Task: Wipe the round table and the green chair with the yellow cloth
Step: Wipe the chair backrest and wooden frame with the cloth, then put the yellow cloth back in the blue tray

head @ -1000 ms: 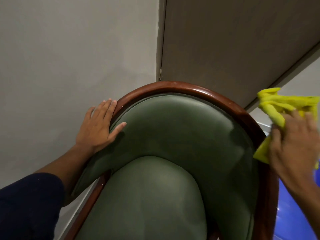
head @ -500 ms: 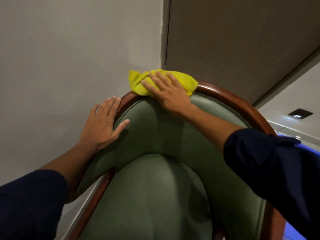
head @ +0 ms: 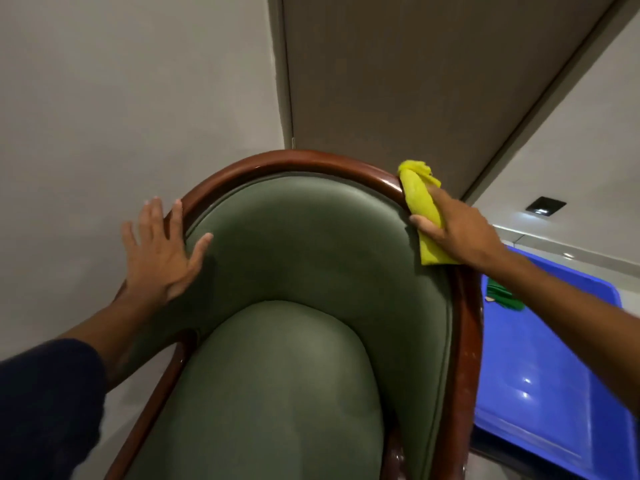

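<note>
I observe the green chair (head: 311, 258) directly below me, my left hand (head: 157, 258) lying open and flat on its left rim, my right hand (head: 457, 230) closed around the yellow cloth (head: 420, 199), pressing it on the wooden rim (head: 277, 162) at upper right, blue bin (head: 540, 382) just beside.
</note>
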